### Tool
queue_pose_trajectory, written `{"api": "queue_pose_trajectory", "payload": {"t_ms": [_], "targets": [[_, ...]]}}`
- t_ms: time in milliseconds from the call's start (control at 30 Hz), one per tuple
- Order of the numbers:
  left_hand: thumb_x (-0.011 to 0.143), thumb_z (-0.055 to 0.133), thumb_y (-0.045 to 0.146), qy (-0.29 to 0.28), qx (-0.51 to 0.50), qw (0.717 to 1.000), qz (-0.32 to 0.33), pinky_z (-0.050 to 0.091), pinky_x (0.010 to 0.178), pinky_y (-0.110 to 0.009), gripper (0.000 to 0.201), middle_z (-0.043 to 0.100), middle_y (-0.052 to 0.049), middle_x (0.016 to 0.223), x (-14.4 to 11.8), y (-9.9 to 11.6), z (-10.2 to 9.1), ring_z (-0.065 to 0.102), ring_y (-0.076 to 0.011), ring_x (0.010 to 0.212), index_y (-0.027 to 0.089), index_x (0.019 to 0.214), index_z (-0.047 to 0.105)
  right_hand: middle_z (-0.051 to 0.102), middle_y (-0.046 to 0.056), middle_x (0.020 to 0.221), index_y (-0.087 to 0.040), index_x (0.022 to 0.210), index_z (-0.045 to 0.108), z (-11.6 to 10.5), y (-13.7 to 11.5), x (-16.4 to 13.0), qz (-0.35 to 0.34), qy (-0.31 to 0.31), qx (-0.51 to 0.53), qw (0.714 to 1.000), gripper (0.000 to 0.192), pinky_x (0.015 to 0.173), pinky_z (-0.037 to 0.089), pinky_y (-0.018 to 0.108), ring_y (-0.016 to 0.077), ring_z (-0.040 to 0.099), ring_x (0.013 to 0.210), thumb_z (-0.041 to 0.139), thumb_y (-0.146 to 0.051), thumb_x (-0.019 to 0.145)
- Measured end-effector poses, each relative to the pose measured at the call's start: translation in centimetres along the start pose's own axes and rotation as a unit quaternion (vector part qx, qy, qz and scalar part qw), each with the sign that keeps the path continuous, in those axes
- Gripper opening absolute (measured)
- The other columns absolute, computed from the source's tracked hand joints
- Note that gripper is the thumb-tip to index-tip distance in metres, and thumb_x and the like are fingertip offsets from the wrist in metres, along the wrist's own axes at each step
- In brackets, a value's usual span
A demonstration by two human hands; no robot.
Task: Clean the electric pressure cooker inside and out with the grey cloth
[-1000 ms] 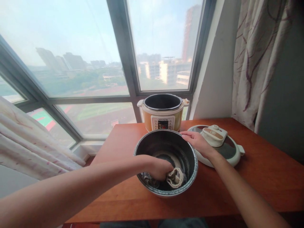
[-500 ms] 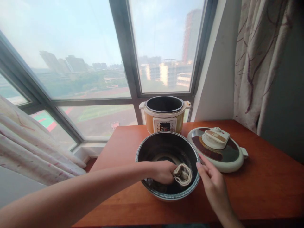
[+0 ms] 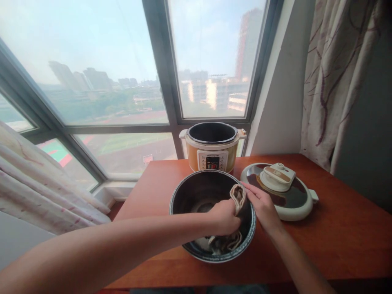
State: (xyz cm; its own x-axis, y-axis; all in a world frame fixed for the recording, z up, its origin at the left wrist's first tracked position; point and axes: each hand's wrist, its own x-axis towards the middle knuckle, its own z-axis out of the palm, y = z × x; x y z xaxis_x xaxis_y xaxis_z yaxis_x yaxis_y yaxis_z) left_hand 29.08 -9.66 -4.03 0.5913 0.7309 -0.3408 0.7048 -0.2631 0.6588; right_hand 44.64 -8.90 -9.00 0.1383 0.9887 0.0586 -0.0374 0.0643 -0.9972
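A dark inner pot with a speckled rim stands on the table, its opening tipped slightly toward me. Inside it, my left hand is closed around a bunched beige cloth, whose folds stick out above and below the fist. The cloth lies against the right part of the pot's inside. At the upper right, my right hand grips the pot's rim, fingers on the outer side. Just behind the pot is the yellow and white electric pressure cooker, lidless, its control panel facing me.
To the right, the cooker's round lid lies on the reddish wooden table, handle up. Large windows rise behind the table. Curtains hang at the left and right.
My left hand has swept the cloth from the lower right of the pot up along its right side. My right hand has shifted upward along the rim, and the pot has turned slightly.
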Motion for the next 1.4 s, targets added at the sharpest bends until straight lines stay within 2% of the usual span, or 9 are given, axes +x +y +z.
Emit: {"api": "queue_pose_trajectory", "payload": {"t_ms": [100,267,533,733,800,933,1067,1200,1400], "targets": [[0.072,0.061,0.015,-0.044,0.173,0.984,0.030,0.054,0.077,-0.035,0.043,0.072,-0.020,0.110,-1.3,0.5,-0.6,0.069,-0.0331,0.096,0.010,0.114,0.066,0.076,0.012,0.109,-0.017,0.112,0.074,-0.4,-0.1,1.2,0.016,-0.021,0.015,1.000,0.047,0.091,0.055,0.045,0.0316,0.070,0.102,0.071,-0.048,0.077],[0.071,0.062,0.009,-0.198,0.345,0.908,0.134,0.048,0.062,-0.031,0.023,0.076,-0.013,0.088,-3.0,0.0,-2.5,0.071,-0.0266,0.074,0.017,0.089,0.075,0.078,0.009,0.090,-0.015,0.114,0.071,-1.1,-0.6,3.0,0.037,-0.064,0.008,0.997,0.054,0.067,0.055,0.034,0.0254,0.071,0.077,0.074,-0.051,0.074],[0.079,0.060,0.013,-0.217,0.387,0.886,0.135,0.047,0.066,-0.033,0.024,0.076,-0.015,0.098,-3.8,-0.6,-4.1,0.071,-0.0287,0.083,0.020,0.097,0.075,0.075,0.006,0.082,-0.016,0.112,0.069,-1.0,-1.0,4.2,0.043,-0.088,0.018,0.995,0.053,0.064,0.050,0.031,0.0222,0.067,0.074,0.075,-0.052,0.074],[0.080,0.055,0.017,-0.229,0.323,0.912,0.110,0.048,0.068,-0.033,0.036,0.074,-0.017,0.108,-3.8,-0.7,-4.1,0.070,-0.0310,0.090,0.018,0.113,0.070,0.047,-0.007,0.049,-0.015,0.126,0.062,-2.2,0.1,-1.3,-0.007,0.073,-0.007,0.997,0.060,0.046,0.033,0.025,0.0136,0.042,0.047,0.064,-0.057,0.084],[0.079,0.053,0.018,-0.220,0.287,0.929,0.084,0.048,0.069,-0.033,0.037,0.073,-0.015,0.109,-3.7,-0.8,-4.0,0.069,-0.0297,0.089,0.018,0.112,0.070,0.048,-0.007,0.050,-0.016,0.136,0.055,-1.9,0.6,-4.1,-0.011,0.110,-0.016,0.994,0.063,0.046,0.035,0.026,0.0152,0.044,0.048,0.059,-0.057,0.087],[0.075,0.057,0.023,-0.188,0.169,0.968,0.006,0.046,0.063,-0.028,0.028,0.069,-0.004,0.084,-3.2,-0.4,-3.5,0.063,-0.0214,0.074,0.019,0.099,0.072,0.075,0.010,0.105,-0.018,0.138,0.056,-0.2,1.1,-7.4,-0.007,0.118,-0.045,0.992,0.062,0.080,0.053,0.034,0.0262,0.068,0.094,0.056,-0.056,0.090],[0.071,0.063,0.028,-0.090,-0.029,0.992,-0.085,0.046,0.061,-0.026,0.021,0.066,-0.001,0.079,-1.8,-0.1,-2.0,0.060,-0.0181,0.071,0.019,0.088,0.071,0.062,0.013,0.138,-0.016,0.133,0.062,0.8,1.1,-6.7,-0.031,0.126,-0.048,0.990,0.058,0.109,0.043,0.042,0.0306,0.055,0.129,0.053,-0.055,0.091],[0.074,0.056,0.021,0.034,-0.233,0.961,-0.147,0.052,0.068,-0.026,0.030,0.071,-0.005,0.093,0.4,-0.2,-0.1,0.065,-0.0194,0.079,0.018,0.099,0.072,0.063,0.013,0.136,-0.015,0.128,0.066,0.5,1.2,-4.9,-0.055,0.107,-0.059,0.991,0.056,0.114,0.038,0.045,0.0312,0.054,0.130,0.054,-0.054,0.090],[0.069,0.062,0.017,0.025,-0.160,0.983,-0.091,0.053,0.073,-0.027,0.041,0.072,-0.006,0.100,1.2,-0.4,0.1,0.067,-0.0226,0.090,0.017,0.108,0.071,0.068,0.012,0.127,-0.015,0.128,0.065,0.1,1.5,-2.9,-0.037,0.114,-0.045,0.992,0.055,0.105,0.045,0.043,0.0309,0.061,0.120,0.057,-0.050,0.086]]}}
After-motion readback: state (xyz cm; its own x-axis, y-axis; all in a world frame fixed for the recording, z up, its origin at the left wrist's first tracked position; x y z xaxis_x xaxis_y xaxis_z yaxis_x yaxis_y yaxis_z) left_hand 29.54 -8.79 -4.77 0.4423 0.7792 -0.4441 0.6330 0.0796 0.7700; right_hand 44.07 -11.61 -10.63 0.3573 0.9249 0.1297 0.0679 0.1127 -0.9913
